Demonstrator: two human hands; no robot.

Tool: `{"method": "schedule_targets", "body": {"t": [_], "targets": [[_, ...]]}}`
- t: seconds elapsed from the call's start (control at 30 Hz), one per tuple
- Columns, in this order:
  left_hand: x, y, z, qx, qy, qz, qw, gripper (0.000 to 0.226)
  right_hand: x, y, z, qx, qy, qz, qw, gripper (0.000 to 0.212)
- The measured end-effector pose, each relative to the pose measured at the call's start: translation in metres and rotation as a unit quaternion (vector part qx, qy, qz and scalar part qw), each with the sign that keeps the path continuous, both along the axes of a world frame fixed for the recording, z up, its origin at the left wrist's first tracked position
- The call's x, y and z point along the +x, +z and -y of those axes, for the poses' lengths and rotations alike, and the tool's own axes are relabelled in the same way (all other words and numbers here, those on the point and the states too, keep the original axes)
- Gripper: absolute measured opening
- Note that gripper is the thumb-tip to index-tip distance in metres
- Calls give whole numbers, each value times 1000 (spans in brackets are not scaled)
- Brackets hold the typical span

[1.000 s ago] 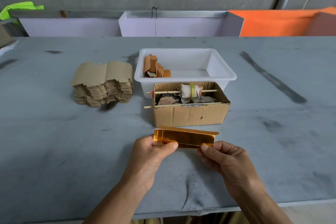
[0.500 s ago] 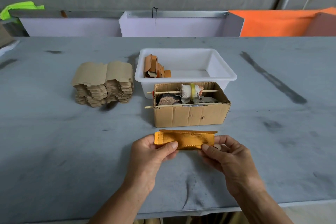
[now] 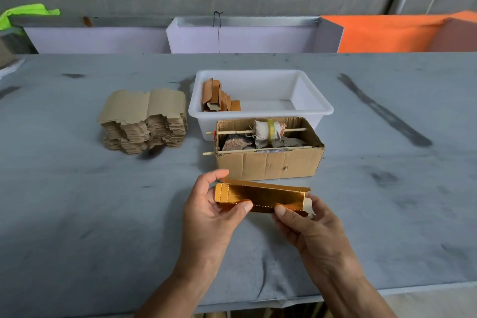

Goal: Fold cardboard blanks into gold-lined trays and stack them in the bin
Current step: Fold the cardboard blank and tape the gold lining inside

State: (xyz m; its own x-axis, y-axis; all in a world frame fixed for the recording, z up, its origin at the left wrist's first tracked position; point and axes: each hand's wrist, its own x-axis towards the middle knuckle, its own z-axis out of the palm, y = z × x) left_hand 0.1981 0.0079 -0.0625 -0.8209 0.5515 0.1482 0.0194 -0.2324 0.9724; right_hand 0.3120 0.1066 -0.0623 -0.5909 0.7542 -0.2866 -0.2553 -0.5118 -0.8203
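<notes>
Grey and scuffed, the table [image 3: 77,214] carries every item of the job, and the cardboard box [image 3: 268,162] at its middle serves as the reference point. Nearest the viewer, just in front of the box and raised off the table, the gold-lined blank [image 3: 258,197] is held lengthwise between both hands. The left hand [image 3: 211,212] pinches its left end, thumb on the near edge and fingers curled behind the far wall. The right hand [image 3: 309,227] pinches the right end, thumb on the dashed crease line. The long walls appear partly raised; the end flaps are judged not yet locked. To complete the fold well, keep both thumbs on the perforated creases, bend each wall squarely along its line, and tuck the end tabs without creasing the foil. Left of the box stands the stack of flat blanks [image 3: 144,121], well apart from the hands. Directly behind the box, touching or nearly so, sits the white bin [image 3: 317,106], with finished trays [image 3: 219,97] leaning at its left end.
</notes>
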Motion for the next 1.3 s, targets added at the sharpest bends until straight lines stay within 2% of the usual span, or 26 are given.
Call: {"method": "schedule_targets", "body": {"t": [0.13, 0.23, 0.33, 0.43, 0.53, 0.63, 1.03, 1.3], "targets": [[0, 1, 2, 3, -40, 35, 999, 66, 2, -2, -1, 35, -6, 4, 999, 71], [-2, 0, 4, -15, -46, 34, 998, 61, 5, -3, -1, 66, 6, 7, 998, 70], [-5, 0, 7, -47, -23, -10, 999, 56, 8, -4, -1, 95, 12, 17, 995, 69], [-8, 1, 9, -57, -16, -82, 995, 44, 8, -5, -1, 101, 25, 3, 995, 49], [-10, 2, 12, -47, -13, -103, 993, 31, 9, -5, 1, 91, 44, -14, 995, 35], [-11, 4, 15, -27, -44, -72, 996, 20, 10, -4, 0, 100, 54, -19, 993, 23], [-17, 3, 15, -6, -73, 84, 994, 26, 9, -1, -4, 91, 93, -13, 991, 13], [-17, 7, 21, -21, -107, 67, 992, 31, 9, -2, -5, 23, 69, -5, 997, 11]]}}
